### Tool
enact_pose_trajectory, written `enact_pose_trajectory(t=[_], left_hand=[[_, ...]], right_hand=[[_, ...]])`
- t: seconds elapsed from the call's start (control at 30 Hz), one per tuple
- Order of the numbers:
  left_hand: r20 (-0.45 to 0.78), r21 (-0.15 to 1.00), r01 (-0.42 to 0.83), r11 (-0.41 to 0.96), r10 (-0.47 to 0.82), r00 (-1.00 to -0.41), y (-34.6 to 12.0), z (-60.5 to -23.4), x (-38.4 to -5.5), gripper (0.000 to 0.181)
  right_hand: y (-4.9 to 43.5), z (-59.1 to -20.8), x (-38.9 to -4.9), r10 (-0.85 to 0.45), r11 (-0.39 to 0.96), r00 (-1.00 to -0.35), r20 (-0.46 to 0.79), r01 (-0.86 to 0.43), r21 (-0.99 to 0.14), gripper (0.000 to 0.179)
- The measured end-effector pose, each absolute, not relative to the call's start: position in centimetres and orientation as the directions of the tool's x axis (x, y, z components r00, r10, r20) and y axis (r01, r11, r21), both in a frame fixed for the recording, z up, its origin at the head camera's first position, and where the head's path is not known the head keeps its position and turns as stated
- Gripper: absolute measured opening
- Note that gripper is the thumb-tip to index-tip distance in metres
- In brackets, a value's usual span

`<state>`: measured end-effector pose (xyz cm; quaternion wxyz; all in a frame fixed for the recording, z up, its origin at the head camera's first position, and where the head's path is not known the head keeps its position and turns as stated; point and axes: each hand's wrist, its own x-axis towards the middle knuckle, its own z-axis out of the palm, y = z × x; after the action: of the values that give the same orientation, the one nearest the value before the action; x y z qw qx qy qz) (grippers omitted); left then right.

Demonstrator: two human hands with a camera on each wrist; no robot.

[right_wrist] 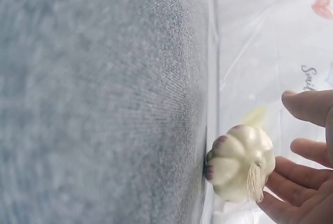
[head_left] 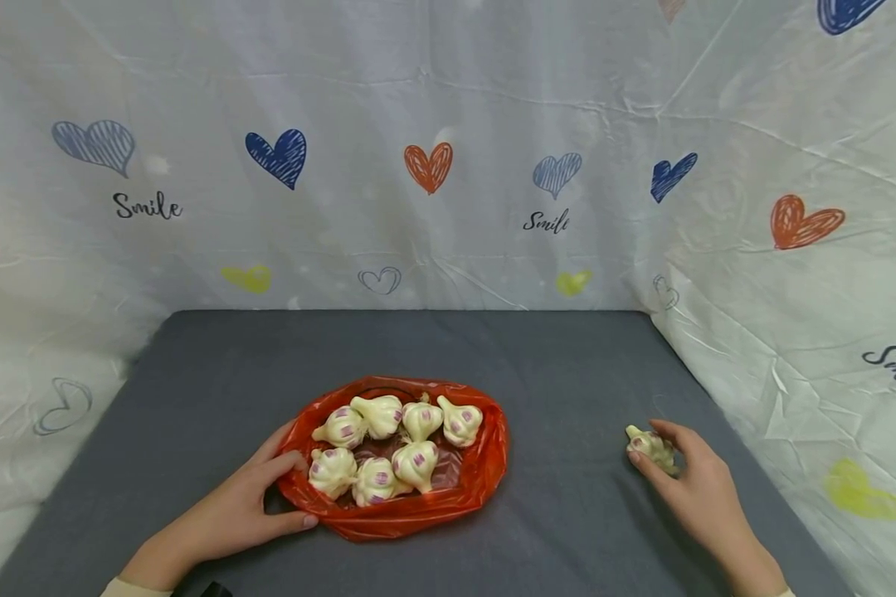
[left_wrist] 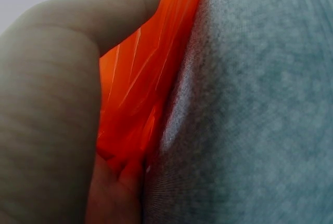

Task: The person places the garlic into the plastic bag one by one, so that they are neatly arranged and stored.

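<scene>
A red plastic bag (head_left: 485, 481) stands with its mouth spread wide, several garlic bulbs (head_left: 416, 464) inside. My left hand (head_left: 242, 504) grips the bag's left side, one finger over the rim and the thumb low at the front. In the left wrist view a digit lies against the bag's wrinkled side (left_wrist: 135, 83). Farther right, a single garlic bulb (head_left: 653, 452) rests on the table beside my right hand (head_left: 705, 485). The right wrist view shows that bulb (right_wrist: 242, 164) with its root tuft toward the hand; thumb and fingers are spread, the lower fingers right by it.
A dark grey cloth (head_left: 560, 356) covers the table. White curtains (head_left: 478, 99) printed with hearts and "Smile" hang behind it and along both sides, close to the right hand's side. A small black object (head_left: 215, 589) shows at the bottom edge near the left wrist.
</scene>
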<state>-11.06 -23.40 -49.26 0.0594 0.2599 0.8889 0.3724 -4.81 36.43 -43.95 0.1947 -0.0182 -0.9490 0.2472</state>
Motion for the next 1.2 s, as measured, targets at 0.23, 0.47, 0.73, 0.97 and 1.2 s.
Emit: enact_pose_trajectory(t=[0.23, 0.47, 0.73, 0.97, 1.2], left_hand=[[0.089, 0.698, 0.417, 0.582, 0.508, -0.857, -23.5, -49.2, -11.0, 0.033], [0.09, 0.695, 0.417, 0.585, 0.505, -0.859, -23.4, -49.1, -10.9, 0.033], [0.094, 0.693, 0.42, 0.586, 0.504, -0.858, -23.3, -49.0, -10.9, 0.034], [0.086, 0.692, 0.411, 0.593, 0.498, -0.863, -23.4, -49.1, -10.9, 0.034], [0.076, 0.7, 0.4, 0.591, 0.496, -0.865, -23.4, -49.2, -10.9, 0.034]], right_hand=[[37.0, -44.3, -4.5, 0.138, 0.876, -0.942, 0.306, -0.028, -0.481, 0.059], [37.6, -45.1, -4.7, 0.091, 0.894, -0.916, 0.392, -0.098, -0.437, 0.055], [38.1, -45.6, -4.7, 0.087, 0.899, -0.918, 0.387, -0.095, -0.428, 0.057], [38.0, -45.5, -5.0, 0.088, 0.893, -0.932, 0.35, -0.082, -0.443, 0.059], [37.9, -45.4, -5.0, 0.131, 0.87, -0.96, 0.246, -0.008, -0.492, 0.066]])
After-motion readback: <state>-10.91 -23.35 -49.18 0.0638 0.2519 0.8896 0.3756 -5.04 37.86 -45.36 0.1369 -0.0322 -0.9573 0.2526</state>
